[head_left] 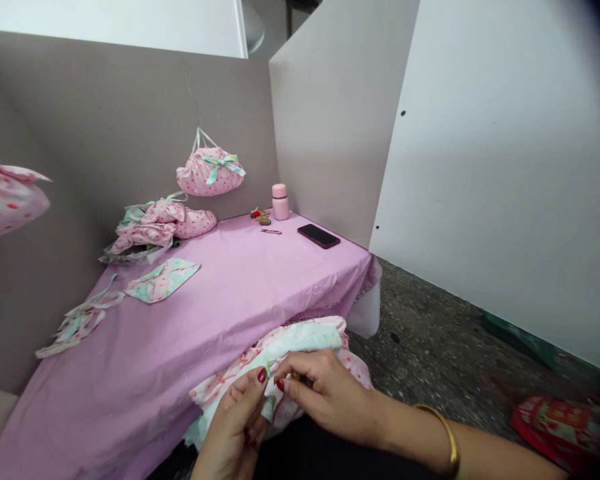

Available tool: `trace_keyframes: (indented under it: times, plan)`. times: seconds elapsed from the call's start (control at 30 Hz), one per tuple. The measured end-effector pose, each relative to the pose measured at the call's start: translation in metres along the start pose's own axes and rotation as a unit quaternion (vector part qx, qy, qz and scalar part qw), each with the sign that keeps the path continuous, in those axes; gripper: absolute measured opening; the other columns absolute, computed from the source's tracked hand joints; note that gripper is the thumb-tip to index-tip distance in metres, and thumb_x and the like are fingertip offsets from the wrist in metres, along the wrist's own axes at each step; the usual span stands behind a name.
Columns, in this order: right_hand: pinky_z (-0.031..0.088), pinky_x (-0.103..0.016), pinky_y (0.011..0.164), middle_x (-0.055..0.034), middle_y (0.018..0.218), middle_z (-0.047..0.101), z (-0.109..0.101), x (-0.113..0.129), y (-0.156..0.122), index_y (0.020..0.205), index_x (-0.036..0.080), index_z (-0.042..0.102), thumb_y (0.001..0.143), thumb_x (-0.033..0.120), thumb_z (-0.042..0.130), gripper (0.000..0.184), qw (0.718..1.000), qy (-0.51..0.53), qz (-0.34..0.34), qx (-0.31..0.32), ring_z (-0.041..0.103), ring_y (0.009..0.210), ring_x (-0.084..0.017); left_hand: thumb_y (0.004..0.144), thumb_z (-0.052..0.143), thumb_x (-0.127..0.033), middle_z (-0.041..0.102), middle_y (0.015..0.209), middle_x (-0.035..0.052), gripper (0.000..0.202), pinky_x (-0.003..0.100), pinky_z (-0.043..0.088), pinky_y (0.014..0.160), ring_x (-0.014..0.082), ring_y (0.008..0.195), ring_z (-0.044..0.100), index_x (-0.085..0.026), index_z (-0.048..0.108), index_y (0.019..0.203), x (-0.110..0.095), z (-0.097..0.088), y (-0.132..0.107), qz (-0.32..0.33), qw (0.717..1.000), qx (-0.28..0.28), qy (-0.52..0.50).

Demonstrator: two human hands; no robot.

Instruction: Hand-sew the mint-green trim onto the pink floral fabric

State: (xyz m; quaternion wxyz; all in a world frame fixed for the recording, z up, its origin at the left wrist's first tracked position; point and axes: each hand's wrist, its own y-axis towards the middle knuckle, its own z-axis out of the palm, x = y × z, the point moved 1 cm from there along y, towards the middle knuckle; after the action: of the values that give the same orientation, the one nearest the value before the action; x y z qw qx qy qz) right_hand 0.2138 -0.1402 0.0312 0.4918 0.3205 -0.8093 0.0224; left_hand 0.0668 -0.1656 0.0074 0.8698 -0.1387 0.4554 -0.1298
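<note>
My left hand (240,417) is closed, with thumb and fingers pinching a narrow pale mint fabric strip (268,408). A small bit of green shows at the thumb tip. Close beside it, my right hand (325,390) has thumb and forefinger pressed together at nearly the same spot. What sits between those fingertips is too small to make out. Under and behind both hands, a bunched pink dotted and mint cloth (300,337) lies across my lap against the table's front edge.
On the pink-covered table (230,280) are a folded fabric piece (163,280), fabric strips (83,323), a fabric heap (155,227), thread snips (271,231), a phone (319,235) and a pink bottle (281,202). A dotted bundle (213,172) hangs above; panels surround the table.
</note>
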Motion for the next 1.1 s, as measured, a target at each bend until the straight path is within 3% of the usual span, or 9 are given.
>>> trace_keyframes:
  times: [0.13,0.3,0.57,0.8,0.93,1.1]
  plan:
    - [0.040,-0.020,0.063,-0.0008,0.077,0.066,0.000,0.000,0.001,0.091,0.016,0.065,0.085,0.011,0.049,0.018,1.000,0.007,0.000,-0.004,0.056,0.067,-0.011,0.064,0.077,-0.037,0.032,0.047,-0.0105,0.025,0.013,0.024,0.037,0.0026,0.039,0.017,-0.016,0.065,0.070,0.000,-0.004,0.000,0.009,0.999,-0.010,0.029]
    - [0.040,-0.020,0.064,-0.0008,0.077,0.065,0.001,-0.001,0.001,0.089,0.016,0.066,0.084,0.010,0.049,0.018,0.999,0.044,-0.002,-0.009,0.056,0.068,-0.011,0.063,0.079,-0.035,0.029,0.044,-0.0114,0.026,0.013,0.019,0.036,0.0022,0.039,0.015,-0.016,0.063,0.067,0.001,-0.004,0.002,0.015,1.000,0.010,0.026]
    - [0.042,-0.021,0.068,-0.0017,0.075,0.063,0.005,-0.008,0.003,0.082,0.013,0.065,0.084,0.016,0.054,0.013,0.977,0.211,0.025,-0.018,0.056,0.071,-0.012,0.046,0.089,-0.027,0.025,0.039,-0.0147,0.033,0.013,0.014,0.033,-0.0016,0.034,0.013,-0.014,0.062,0.060,0.004,-0.002,0.002,-0.081,0.993,0.003,-0.085]
    - [0.040,-0.022,0.065,0.0005,0.069,0.057,0.011,-0.014,0.005,0.077,0.013,0.062,0.081,0.031,0.060,0.019,0.950,0.309,0.048,-0.020,0.050,0.065,-0.011,0.048,0.088,-0.026,0.028,0.036,-0.0148,0.032,0.012,0.017,0.032,-0.0019,0.030,0.019,-0.014,0.061,0.061,0.008,-0.008,0.006,-0.110,0.987,0.012,-0.117]
    - [0.036,-0.019,0.055,0.0030,0.063,0.051,0.012,-0.015,0.006,0.073,0.013,0.059,0.076,0.040,0.064,0.027,0.928,0.363,0.083,0.000,0.043,0.056,-0.008,0.048,0.088,-0.028,0.030,0.037,-0.0141,0.034,0.012,0.018,0.033,-0.0014,0.031,0.020,-0.015,0.060,0.061,0.008,-0.006,0.006,-0.099,0.990,0.004,-0.102]
    - [0.033,-0.019,0.054,0.0024,0.065,0.051,0.007,-0.015,0.002,0.078,0.013,0.058,0.082,0.032,0.058,0.020,0.959,0.271,0.087,-0.002,0.042,0.058,-0.008,0.055,0.084,-0.033,0.027,0.043,-0.0135,0.032,0.012,0.018,0.034,-0.0003,0.035,0.015,-0.015,0.059,0.063,0.003,-0.001,0.003,-0.024,0.999,-0.005,-0.036]
